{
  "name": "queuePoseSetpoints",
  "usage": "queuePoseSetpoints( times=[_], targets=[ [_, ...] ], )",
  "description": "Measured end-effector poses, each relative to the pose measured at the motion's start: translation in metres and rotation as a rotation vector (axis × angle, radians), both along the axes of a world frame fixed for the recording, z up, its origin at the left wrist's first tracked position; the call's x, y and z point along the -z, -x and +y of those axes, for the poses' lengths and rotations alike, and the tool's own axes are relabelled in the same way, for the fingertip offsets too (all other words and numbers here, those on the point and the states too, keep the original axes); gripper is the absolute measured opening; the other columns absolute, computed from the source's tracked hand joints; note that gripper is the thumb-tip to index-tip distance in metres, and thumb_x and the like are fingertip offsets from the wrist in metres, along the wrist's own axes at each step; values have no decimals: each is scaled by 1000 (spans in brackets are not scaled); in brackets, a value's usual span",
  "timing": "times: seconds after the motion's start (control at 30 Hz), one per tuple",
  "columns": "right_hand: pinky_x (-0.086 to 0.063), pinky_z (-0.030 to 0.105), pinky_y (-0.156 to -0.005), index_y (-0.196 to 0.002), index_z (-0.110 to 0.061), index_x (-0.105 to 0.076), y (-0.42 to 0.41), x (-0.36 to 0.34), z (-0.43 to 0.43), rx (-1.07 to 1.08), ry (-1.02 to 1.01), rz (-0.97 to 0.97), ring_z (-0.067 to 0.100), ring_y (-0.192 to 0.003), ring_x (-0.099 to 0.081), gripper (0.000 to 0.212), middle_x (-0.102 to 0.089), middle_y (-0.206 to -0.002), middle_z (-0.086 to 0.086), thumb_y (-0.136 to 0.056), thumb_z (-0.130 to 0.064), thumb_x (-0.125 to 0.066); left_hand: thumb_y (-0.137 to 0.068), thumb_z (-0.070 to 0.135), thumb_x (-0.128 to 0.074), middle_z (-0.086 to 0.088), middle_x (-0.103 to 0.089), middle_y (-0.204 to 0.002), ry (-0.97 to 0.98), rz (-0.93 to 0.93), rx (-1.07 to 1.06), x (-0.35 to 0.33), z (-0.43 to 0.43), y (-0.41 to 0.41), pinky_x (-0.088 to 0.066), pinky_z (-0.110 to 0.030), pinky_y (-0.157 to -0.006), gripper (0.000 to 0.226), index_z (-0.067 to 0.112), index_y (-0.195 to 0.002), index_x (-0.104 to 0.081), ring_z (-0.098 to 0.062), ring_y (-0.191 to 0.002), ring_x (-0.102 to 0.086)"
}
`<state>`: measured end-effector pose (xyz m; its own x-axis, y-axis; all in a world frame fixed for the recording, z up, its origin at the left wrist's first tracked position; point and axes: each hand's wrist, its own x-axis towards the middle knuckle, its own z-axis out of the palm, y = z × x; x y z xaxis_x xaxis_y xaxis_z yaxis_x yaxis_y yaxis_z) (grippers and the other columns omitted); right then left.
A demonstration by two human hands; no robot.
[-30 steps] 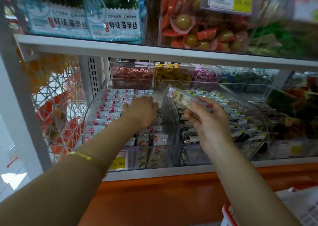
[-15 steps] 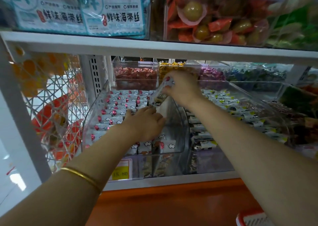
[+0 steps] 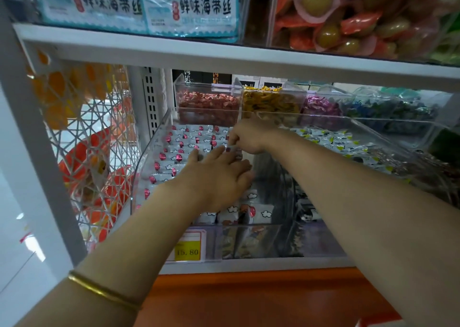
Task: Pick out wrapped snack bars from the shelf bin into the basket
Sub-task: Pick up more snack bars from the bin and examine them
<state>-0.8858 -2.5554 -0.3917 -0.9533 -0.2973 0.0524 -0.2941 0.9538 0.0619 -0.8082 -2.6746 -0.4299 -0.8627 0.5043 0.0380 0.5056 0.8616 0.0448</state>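
A clear shelf bin (image 3: pixel 149 167) holds rows of white wrapped snack bars (image 3: pixel 181 152) printed with red marks and clouds. My left hand (image 3: pixel 219 177) lies flat on these bars with its fingers stretched forward. Just behind it my right hand (image 3: pixel 251 136) reaches across into the same bin, fingers curled down and pinching a pale wrapped snack bar (image 3: pixel 232 142) that is mostly hidden. A second clear bin (image 3: pixel 388 140) to the right holds white, yellow and black wrapped bars (image 3: pixel 333 140). A sliver of the red basket (image 3: pixel 380 323) shows at the bottom edge.
Smaller bins of red candies (image 3: pixel 209 105), yellow candies (image 3: pixel 271 102) and purple candies (image 3: pixel 321 107) stand behind. The shelf board above (image 3: pixel 224 58) carries seaweed packs (image 3: pixel 189 5). A wire mesh panel (image 3: pixel 94 140) closes the left side. A yellow price tag (image 3: pixel 188 250) hangs in front.
My right hand carried a wrapped bar from over the right bin leftward and down into the left bin. My left hand slid forward over the bars, fingers now stretched out.
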Motion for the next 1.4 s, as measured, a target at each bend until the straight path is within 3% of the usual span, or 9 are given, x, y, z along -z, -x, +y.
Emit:
queuePoseSetpoints(
  times=[0.17, 0.43, 0.63, 0.8, 0.9, 0.97, 1.23, 1.33, 1.4],
  targets=[
    [-40, 41, -100, -119, -24, -62, 1, -3, 2, -22, -59, -24, 22, -119, -51, 35, -56, -132, 0, -94, -6, -45, -97, 50, -12, 7, -10, -158, -74, -20, -43, -2, -11, 1, 6, -54, -112, 51, 37, -146, -21, -16, -145, 3],
    [-45, 29, -78, -105, -16, -64, 14, -7, 5, 28, 80, 320, 22, -99, -57, 21, -63, -109, 6, -92, -8, -50, -98, 48, -11, 4, -7, -159, -93, -20, -74, 4, -17, 5, 4, -54, -113, 51, 35, -148, -15, -17, -145, 3],
    [-35, 43, -101, -105, -18, -64, 29, 4, -9, 47, -60, 225, 28, -119, -47, 19, -59, -119, 6, -89, -11, -57, -98, 48, -12, 4, -8, -159, -142, -21, -95, 7, -21, 8, 6, -52, -114, 51, 36, -147, -18, -18, -145, 3],
    [-35, 41, -96, -99, -16, -65, 30, 6, -11, 75, -87, 235, 25, -108, -53, 13, -64, -107, 4, -89, -12, -58, -98, 48, -14, 3, -10, -158, -159, -8, -90, 8, -23, 7, 6, -51, -115, 51, 34, -147, -21, -17, -146, 2],
    [-49, 33, -78, -103, -7, -60, 24, 0, -7, 98, 134, 269, 24, -92, -58, 14, -63, -100, 10, -91, -11, -55, -99, 45, -16, 1, -15, -157, -214, 23, -88, 7, -26, 5, 3, -49, -115, 50, 30, -145, -27, -17, -145, -2],
    [-42, 25, -60, -103, -6, -57, 16, -8, -2, 136, 285, 297, 21, -83, -55, 13, -61, -96, 10, -94, -11, -49, -99, 43, -19, -1, -18, -157, -270, 41, -96, 4, -27, 3, 0, -47, -116, 49, 27, -144, -30, -17, -145, -6],
    [-36, 26, -62, -88, -10, -59, -73, -12, 21, 164, 898, 688, 11, -70, -50, 8, -57, -82, -2, -93, -15, -55, -99, 30, -41, -6, -32, -150, -817, 44, -147, -9, -25, -32, -26, -23, -104, 50, 14, -145, -31, -22, -134, -34],
    [-49, 29, -58, -81, -11, -54, -116, -3, 22, 190, 1286, 552, 14, -68, -58, 11, -57, -80, 0, -92, -11, -56, -98, 31, -44, -3, -54, -128, -1060, -43, -228, -15, -26, -50, -48, -34, -87, 50, 13, -143, -32, -22, -112, -55],
    [-54, 23, -51, -82, -6, -54, -140, 2, 23, 212, 1551, 376, 16, -66, -63, 10, -62, -88, 9, -92, -8, -55, -98, 29, -43, -1, -63, -97, -1257, -190, -234, -19, -26, -61, -55, -35, -77, 34, 10, -126, -50, -22, -92, -63]
  ],
)
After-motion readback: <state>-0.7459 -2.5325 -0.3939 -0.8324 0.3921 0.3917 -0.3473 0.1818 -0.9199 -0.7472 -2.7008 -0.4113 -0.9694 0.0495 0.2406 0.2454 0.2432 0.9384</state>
